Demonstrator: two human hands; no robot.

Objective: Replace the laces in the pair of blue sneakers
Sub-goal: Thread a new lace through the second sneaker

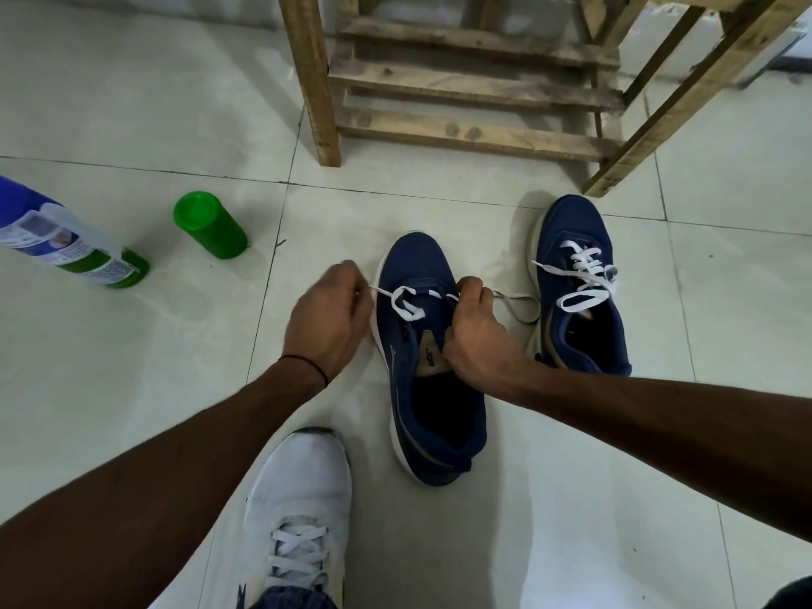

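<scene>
Both hands (327,314) (474,327) pinching white lace (406,307), tongue logo (429,358) unreadable

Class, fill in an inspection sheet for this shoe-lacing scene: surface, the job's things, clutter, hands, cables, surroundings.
Surface: pale tiled floor.
Job's things: near blue sneaker, only its front eyelets threaded with the white lace; far blue sneaker, to its right, already laced in white.
Clutter: green canister and blue-and-green bottle on the floor to the left.
Hands: left hand pinches one end of the white lace; right hand grips it over the near blue sneaker's tongue.
Cables: nothing seen.
Surroundings: wooden frame behind the sneakers; the person's own white shoe in front.
</scene>
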